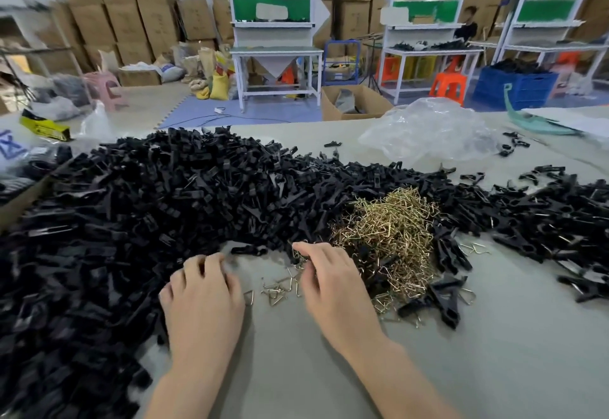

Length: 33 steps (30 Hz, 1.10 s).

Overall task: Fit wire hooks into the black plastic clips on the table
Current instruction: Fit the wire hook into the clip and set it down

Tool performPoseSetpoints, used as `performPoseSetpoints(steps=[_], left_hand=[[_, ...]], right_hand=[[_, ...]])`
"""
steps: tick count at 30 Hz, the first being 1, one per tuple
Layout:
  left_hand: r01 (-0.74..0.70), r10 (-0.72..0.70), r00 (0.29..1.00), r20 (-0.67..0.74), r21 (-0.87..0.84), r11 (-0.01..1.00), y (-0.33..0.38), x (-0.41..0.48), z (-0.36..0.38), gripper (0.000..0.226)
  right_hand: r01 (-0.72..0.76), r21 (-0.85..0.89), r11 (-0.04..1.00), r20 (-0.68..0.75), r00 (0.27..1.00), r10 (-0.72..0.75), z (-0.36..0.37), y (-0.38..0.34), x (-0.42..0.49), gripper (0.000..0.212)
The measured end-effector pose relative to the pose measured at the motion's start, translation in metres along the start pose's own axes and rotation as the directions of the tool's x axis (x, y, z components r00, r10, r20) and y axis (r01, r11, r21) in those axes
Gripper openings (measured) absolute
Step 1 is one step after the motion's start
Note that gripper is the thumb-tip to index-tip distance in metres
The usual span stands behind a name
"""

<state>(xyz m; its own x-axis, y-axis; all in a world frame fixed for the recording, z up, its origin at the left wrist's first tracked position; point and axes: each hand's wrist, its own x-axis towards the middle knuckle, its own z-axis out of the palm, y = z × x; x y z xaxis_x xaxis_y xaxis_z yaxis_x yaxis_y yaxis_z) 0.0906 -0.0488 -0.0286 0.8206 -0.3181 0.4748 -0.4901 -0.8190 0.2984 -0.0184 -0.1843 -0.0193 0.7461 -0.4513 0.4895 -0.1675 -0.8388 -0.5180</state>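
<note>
— Where are the task's parts being kept?

— The wire hooks (pixel 385 237) are being kept in a brass-coloured heap on the table (pixel 494 352). The heap is bedded into the near edge of the black plastic clips (pixel 164 204), which are spread in a wide bank from left to right. A few loose hooks (pixel 280 287) are lying on the bare surface between the two hands.

— And how are the hands being held?

— The right hand (pixel 329 280) is being held palm down beside the hook heap, with its fingers bent into the hooks at the heap's left edge. Whether one is being pinched cannot be told, since the fingertips are blurred and partly hidden. The left hand (pixel 201 293) is being rested at the rim of the clip bank with its fingers curled downward. Whether a clip is being gripped cannot be told either.

— Which step is being worked?

— Picking up is judged to be in hand: a hook is being sought on one side, a clip on the other. No fitted pair is being shown in either hand.

— What is being called for next?

— One hook needs to be freed from its neighbours and a single clip taken. The two then need to be brought together over the bare patch so the wire can be pressed in.

— Is anything getting in the way?

— The hooks are tangled, so several are likely to be lifted at once, and stray clips are mixed into the heap. A lone clip (pixel 248 250) is lying just beyond the hands. A crumpled plastic bag (pixel 428 128) is lying at the table's far side. A cardboard box (pixel 356 102) and a blue crate (pixel 514 86) are standing on the floor, well apart.
</note>
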Motion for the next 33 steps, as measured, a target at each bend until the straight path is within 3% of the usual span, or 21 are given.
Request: performPoseSetpoints(steps=[5,10,16,20,25,30,33], left_hand=[[0.003,-0.004,1.000,0.010,0.085,0.996,-0.004,0.003,0.008,0.036],[-0.075,0.066,0.996,0.054,0.175,0.982,-0.008,0.005,0.008,0.024],[-0.100,0.080,0.990,0.118,0.180,0.978,-0.012,0.004,0.006,0.036],[-0.127,0.116,0.983,0.141,0.076,0.989,-0.017,0.006,0.000,0.044],[-0.134,0.134,0.991,0.003,-0.062,0.989,-0.016,0.012,0.001,0.035],[-0.124,0.125,0.987,0.105,-0.009,0.992,-0.021,0.014,0.007,0.039],[-0.140,0.153,0.985,0.078,-0.151,0.979,-0.016,0.016,0.001,0.032]], right_hand=[[-0.001,0.043,0.999,-0.029,1.000,0.003,0.002,0.008,0.002,0.035],[-0.001,0.060,0.998,-0.025,1.000,0.002,0.003,0.010,0.001,0.036],[-0.014,0.084,0.996,-0.035,0.999,0.017,0.001,0.011,0.001,0.036],[-0.018,0.100,0.995,-0.038,0.999,0.022,0.000,0.011,0.001,0.036],[-0.016,0.118,0.993,-0.042,0.999,0.021,-0.001,0.011,0.001,0.036],[-0.013,0.128,0.992,-0.055,0.998,0.020,-0.001,0.012,0.001,0.036],[-0.010,0.143,0.990,-0.055,0.998,0.018,0.000,0.013,0.001,0.035]])
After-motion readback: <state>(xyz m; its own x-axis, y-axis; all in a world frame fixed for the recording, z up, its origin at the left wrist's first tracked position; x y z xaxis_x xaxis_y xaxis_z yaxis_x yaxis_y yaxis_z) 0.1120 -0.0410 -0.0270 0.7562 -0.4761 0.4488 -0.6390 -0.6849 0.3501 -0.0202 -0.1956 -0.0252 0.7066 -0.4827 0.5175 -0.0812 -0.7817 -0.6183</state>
